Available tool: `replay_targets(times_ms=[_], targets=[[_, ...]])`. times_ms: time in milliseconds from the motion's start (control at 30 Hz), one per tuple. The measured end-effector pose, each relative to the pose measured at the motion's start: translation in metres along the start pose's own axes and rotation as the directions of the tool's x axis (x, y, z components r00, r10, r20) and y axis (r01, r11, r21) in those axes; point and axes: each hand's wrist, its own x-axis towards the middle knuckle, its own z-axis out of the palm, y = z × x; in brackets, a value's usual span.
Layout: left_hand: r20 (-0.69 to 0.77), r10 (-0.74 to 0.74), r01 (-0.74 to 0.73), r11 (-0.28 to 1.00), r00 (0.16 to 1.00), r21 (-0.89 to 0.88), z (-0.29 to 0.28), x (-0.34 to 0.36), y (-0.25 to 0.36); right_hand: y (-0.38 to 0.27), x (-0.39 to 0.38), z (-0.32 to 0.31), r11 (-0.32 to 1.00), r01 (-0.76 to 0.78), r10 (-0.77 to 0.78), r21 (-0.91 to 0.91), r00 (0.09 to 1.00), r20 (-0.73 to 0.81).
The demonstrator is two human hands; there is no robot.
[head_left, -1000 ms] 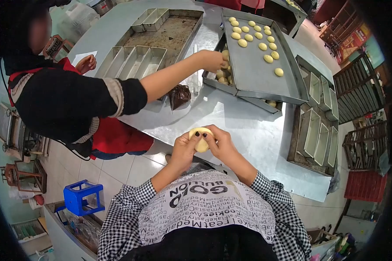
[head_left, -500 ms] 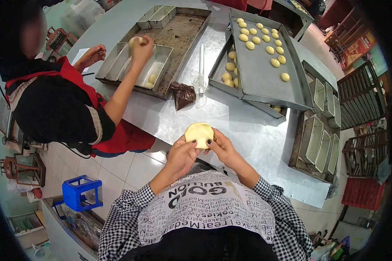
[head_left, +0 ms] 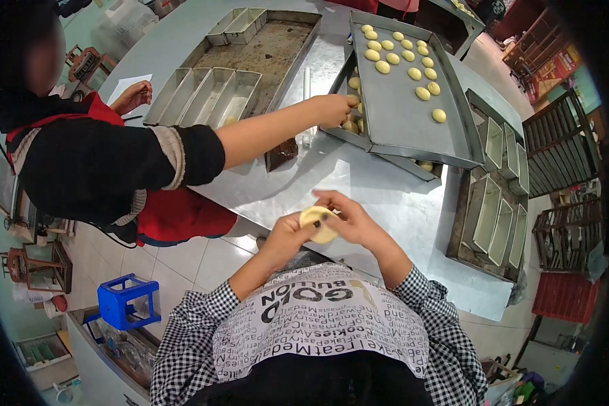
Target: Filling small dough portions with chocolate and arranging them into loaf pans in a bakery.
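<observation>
A flattened round of pale yellow dough (head_left: 309, 216) is held up in front of my apron, just off the table's near edge. My left hand (head_left: 285, 238) pinches its lower left side, the thumb with its dark nail lying on the face of the dough. On the right side, my right hand (head_left: 350, 222) has its thumb over the dough's edge, and its index finger reaches above the top. Slight motion blur softens the right fingertips, and the back of the dough is hidden.
A co-worker's hand (head_left: 338, 110) reaches into the lower tray beneath a metal tray (head_left: 399, 101) of dough balls. Loaf tins (head_left: 213, 95) stand in a baking tray at left, more tins (head_left: 487, 220) at right. A brown bag (head_left: 282, 155) lies under the co-worker's arm.
The dough has tilted and turned between my hands, and my right hand has shifted upward around it. The co-worker's arm has swung from the loaf tins across to the dough trays.
</observation>
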Motion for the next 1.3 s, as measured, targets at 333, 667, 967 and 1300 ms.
replay_targets(times_ms=[333, 667, 967, 1300], targets=[[0.169, 0.057, 0.006, 0.935, 0.984, -0.354, 0.008, 0.0, 0.012, -0.02, -0.001, -0.005, 0.962, -0.273, 0.272, 0.025, 0.962, 0.03], [0.102, 0.136, -0.07, 0.873, 0.985, -0.482, -0.002, 0.007, 0.007, 0.02, -0.001, 0.005, 0.958, -0.284, 0.285, -0.046, 0.958, 0.018], [-0.093, 0.003, -0.06, 0.784, 0.996, -0.617, -0.02, 0.011, -0.01, 0.034, 0.016, 0.003, 0.954, -0.299, 0.294, 0.016, 0.946, 0.138], [-0.241, -0.159, -0.036, 0.762, 0.957, -0.647, -0.049, 0.022, -0.024, 0.083, 0.052, 0.006, 0.872, -0.489, 0.489, 0.015, 0.872, 0.023]])
